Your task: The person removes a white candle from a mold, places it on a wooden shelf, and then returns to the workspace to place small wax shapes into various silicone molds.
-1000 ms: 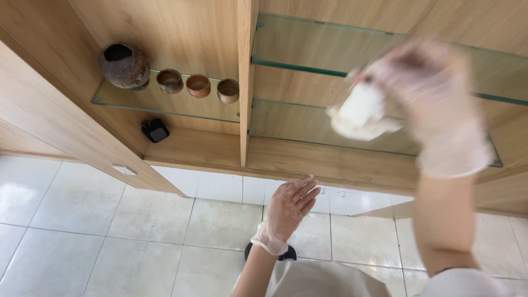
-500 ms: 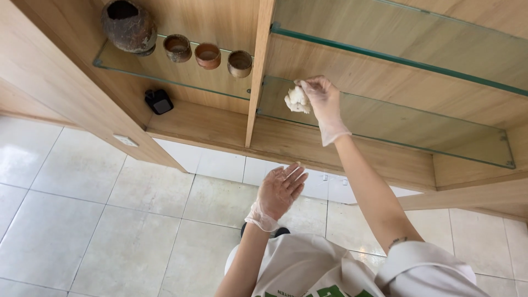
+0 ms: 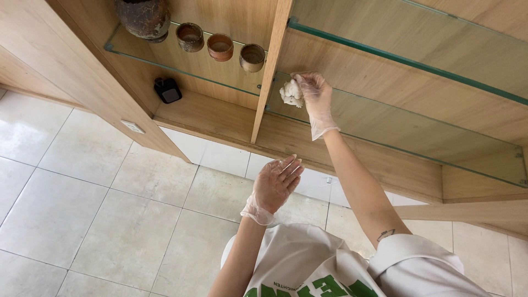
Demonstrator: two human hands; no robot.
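Three small cups [image 3: 220,46] (brown, in a row), one dark jar [image 3: 144,17], one white cloth [image 3: 290,93], two gloved hands [image 3: 275,184]

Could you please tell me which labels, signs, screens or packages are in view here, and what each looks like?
Printed lettering: on the front of the person's white shirt, bottom edge of the view; green block letters, partly cut off.
Small black box: on the wooden shelf, lower left compartment; squarish, dark, glossy top; whether it is a screen is unclear.

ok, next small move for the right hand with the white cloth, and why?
Probably drag the crumpled white cloth rightward along the lower glass shelf. The gloved right hand presses it at the shelf's left end, against the wooden divider; the rest stretches away to the right.
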